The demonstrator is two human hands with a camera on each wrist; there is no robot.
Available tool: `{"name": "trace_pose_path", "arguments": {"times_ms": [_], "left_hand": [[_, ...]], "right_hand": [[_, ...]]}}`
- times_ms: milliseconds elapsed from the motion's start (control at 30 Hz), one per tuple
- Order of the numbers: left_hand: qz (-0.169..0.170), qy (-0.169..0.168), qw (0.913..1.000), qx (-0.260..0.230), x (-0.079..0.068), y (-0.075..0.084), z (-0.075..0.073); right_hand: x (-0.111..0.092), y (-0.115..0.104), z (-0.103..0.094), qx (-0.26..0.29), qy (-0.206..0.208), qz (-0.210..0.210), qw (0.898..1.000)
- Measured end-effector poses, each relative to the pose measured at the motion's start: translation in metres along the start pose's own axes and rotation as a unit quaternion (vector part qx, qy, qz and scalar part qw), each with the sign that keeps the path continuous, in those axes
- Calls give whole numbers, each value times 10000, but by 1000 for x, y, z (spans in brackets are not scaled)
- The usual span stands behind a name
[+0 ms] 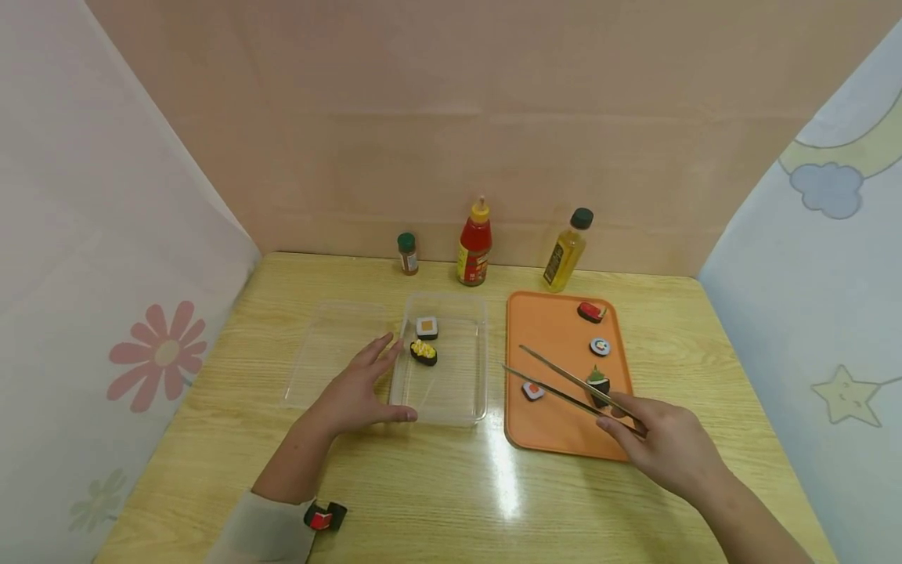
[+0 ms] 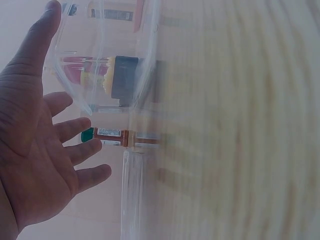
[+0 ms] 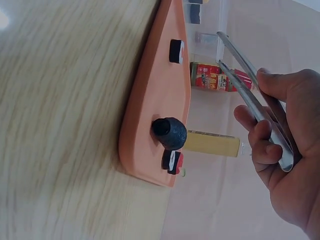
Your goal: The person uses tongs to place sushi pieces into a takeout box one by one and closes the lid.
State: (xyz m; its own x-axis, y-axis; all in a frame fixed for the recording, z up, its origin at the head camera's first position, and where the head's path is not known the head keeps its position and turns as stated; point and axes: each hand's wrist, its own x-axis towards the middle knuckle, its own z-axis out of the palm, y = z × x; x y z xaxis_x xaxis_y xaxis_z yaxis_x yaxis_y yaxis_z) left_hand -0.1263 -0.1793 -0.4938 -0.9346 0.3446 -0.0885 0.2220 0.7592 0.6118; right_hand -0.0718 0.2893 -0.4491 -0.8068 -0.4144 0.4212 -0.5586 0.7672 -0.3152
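Note:
My right hand (image 1: 665, 442) grips metal tongs (image 1: 574, 380) above the orange tray (image 1: 557, 431); their tips stand apart with nothing between them. On the tray lie a small sushi roll with an orange centre (image 1: 533, 391), a dark cone-shaped hand roll (image 1: 598, 384) partly behind the tongs, a round blue-and-white roll (image 1: 600, 347) and a red-topped sushi piece (image 1: 591, 312). My left hand (image 1: 359, 395), fingers spread, is at the left side of the clear plastic box (image 1: 451, 407). Inside the box sit a square roll (image 1: 427, 327) and a yellow-topped sushi piece (image 1: 423, 352).
A clear lid (image 1: 317, 345) lies left of the box. Along the back wall stand a small green-capped spice jar (image 1: 408, 254), a red sauce bottle (image 1: 475, 247) and an oil bottle (image 1: 566, 252). Patterned cloth hangs on both sides of the wooden table (image 1: 423, 493).

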Motion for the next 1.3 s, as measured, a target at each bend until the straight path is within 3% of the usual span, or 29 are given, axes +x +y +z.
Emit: {"name": "trace_pose_path", "arguments": {"times_ms": [300, 1300], "left_hand": [[-20, -23, 10000, 25, 1, -1, 0], [-95, -58, 9999, 10, 1, -3, 1]], "right_hand": [[-13, 4, 1, -129, -242, 272, 9993], [-32, 7, -2, -519, -647, 549, 9950]]}}
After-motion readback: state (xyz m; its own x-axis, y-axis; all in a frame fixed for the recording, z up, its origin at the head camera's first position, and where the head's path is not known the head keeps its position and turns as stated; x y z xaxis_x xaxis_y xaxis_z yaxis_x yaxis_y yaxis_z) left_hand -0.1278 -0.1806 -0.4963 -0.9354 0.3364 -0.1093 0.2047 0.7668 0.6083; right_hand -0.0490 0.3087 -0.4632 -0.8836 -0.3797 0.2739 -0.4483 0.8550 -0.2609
